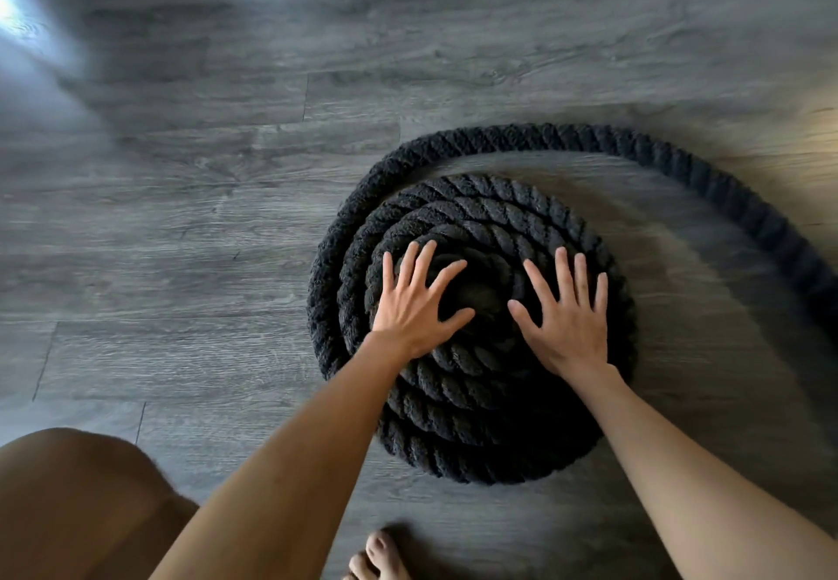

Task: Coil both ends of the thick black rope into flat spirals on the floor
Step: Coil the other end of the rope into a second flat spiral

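Press the open left hand (415,307) and right hand (567,321) flat on the thick black twisted rope (476,434), rotating to close the 12 o'clock gap.

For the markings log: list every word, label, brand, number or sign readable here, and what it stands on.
None can be read. No writing shows on the thick black twisted rope, the grey wood-grain plank floor, the left hand or the right hand, both pressed flat on the rope.
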